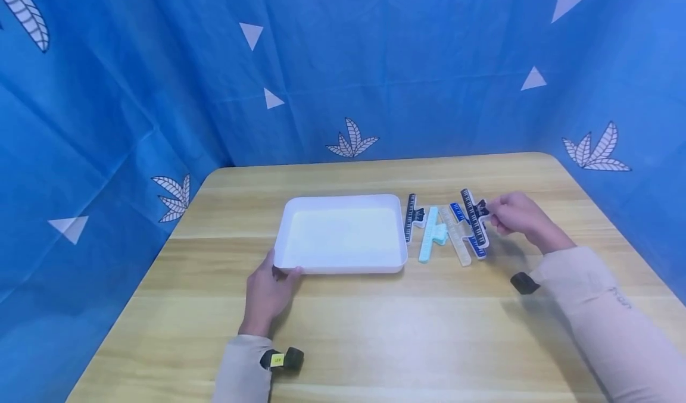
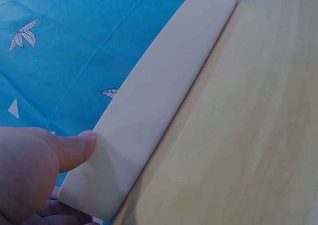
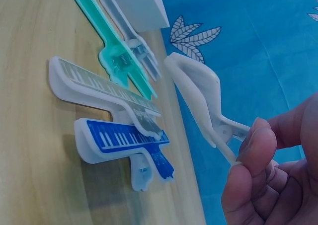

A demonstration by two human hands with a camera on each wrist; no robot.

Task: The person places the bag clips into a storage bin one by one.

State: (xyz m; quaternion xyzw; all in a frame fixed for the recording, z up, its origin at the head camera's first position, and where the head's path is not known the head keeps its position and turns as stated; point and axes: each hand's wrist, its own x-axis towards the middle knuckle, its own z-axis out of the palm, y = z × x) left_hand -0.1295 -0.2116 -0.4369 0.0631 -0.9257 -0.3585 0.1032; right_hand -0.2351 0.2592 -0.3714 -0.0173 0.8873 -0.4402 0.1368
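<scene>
My left hand [image 1: 268, 293] grips the near-left corner of a white rectangular tray [image 1: 343, 269]. In the left wrist view its thumb [image 2: 79, 148] lies against the tray's outer wall, with other fingers around the corner. At the right, my right hand [image 1: 517, 215] pinches the handle end of a black piano-key clip [image 1: 473, 218]. That clip's white underside [image 3: 201, 93] shows in the right wrist view, raised off the table. Below and beside it lie a blue clip [image 3: 117, 138] and a pale translucent clip [image 3: 92, 83], partly overlapping. A mint-green clip [image 1: 429, 239] rests farther left.
Another black piano-key clip [image 1: 409, 218] lies close against the tray's right side. The wooden table [image 1: 375, 331] has rounded far corners. Behind it hangs a blue curtain [image 1: 429, 63] with leaf and triangle prints.
</scene>
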